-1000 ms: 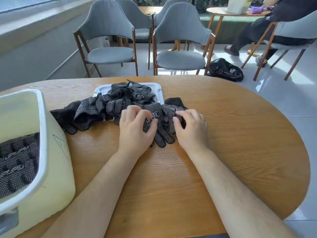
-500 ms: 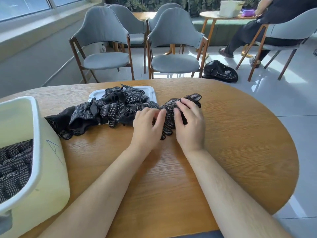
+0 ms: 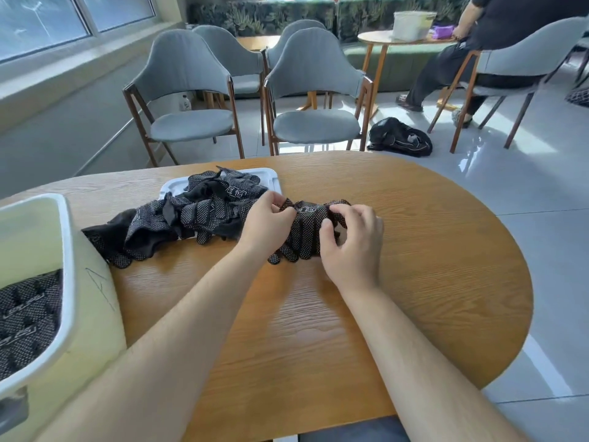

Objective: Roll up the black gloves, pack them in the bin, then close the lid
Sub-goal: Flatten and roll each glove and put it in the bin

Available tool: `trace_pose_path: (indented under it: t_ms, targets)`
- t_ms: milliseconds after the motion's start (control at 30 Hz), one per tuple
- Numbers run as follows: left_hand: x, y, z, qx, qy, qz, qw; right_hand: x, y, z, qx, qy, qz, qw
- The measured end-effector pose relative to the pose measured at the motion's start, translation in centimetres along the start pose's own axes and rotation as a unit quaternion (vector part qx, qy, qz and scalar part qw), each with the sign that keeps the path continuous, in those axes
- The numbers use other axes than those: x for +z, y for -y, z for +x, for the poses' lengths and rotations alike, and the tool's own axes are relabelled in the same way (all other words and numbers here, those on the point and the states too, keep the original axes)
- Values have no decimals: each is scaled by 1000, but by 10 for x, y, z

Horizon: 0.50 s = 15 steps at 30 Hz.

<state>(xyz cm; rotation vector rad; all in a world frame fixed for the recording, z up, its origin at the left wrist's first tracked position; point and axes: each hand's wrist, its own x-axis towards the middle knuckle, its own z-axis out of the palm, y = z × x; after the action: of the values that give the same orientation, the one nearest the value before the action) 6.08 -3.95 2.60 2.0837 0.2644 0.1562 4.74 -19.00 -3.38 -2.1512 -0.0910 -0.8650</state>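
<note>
A pair of black dotted gloves lies bunched on the wooden table between my hands. My left hand pinches its left end with curled fingers. My right hand grips its right side, fingers curled over the fabric. A heap of more black gloves spreads to the left, partly over the white bin lid. The pale yellow bin stands at the near left with rolled gloves inside.
Grey chairs stand beyond the table's far edge. A black bag lies on the floor. A seated person is at a second table at the back right. The table edge curves away on the right.
Both hands have drawn the gloves up into a tighter bunch, and the fingers have curled further into the fabric. The camera has tilted up a little.
</note>
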Motion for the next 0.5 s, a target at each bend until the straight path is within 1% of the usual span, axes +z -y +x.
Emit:
trace_pose_path:
  t_ms: [67,133,200,267,333,433,500]
  targets:
    - [-3,0,-1,-20,26,13,999,-1,0,0,13,0,1,1000]
    - [-5,0,-1,-22,42,30,998,-1,0,-1,24,2,-5,1000]
    - [-4,1,0,-3,30,33,999,0,1,-1,19,0,-22,1000]
    - [-3,-2,-1,36,2,26,999,1,2,-2,2,-12,-41,999]
    - [-1,-4,-2,63,-23,7,998,-1,2,0,-10,-21,-49,999]
    - [0,-4,-5,70,-20,-32,997,-3,1,4,-22,-14,-57,998]
    - [-1,-4,-9,77,-10,-85,993,-3,0,9,-31,5,-62,998]
